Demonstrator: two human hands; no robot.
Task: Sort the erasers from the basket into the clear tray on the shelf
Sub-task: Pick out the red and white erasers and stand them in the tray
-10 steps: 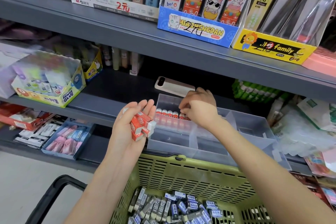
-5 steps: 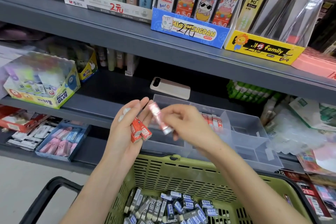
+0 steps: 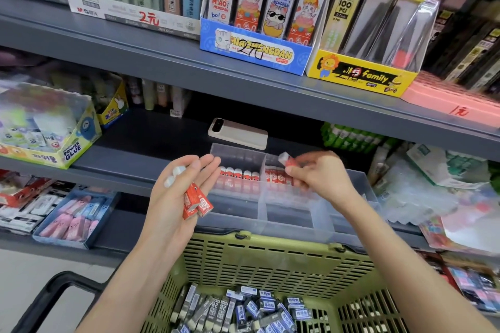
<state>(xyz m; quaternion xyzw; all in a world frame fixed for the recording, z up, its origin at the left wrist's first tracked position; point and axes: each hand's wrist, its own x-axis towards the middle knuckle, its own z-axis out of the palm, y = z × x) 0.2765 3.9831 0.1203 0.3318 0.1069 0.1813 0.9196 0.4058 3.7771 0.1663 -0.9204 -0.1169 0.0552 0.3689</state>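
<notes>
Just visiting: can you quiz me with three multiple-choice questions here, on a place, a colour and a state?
1. Where does the phone lie? A on the shelf behind the clear tray; B on the top shelf; C on the floor.
2. The basket's colour? A blue; B green; C red.
3. The right hand is: A flat and empty; B pinching a red eraser; C gripping the basket.
Answers: A, it lies past the clear tray's back wall. B, its slatted walls are green. B, its fingers pinch the red eraser above the clear tray.

Red-sleeved erasers upright in clear tray; dark-sleeved erasers in green basket.
</notes>
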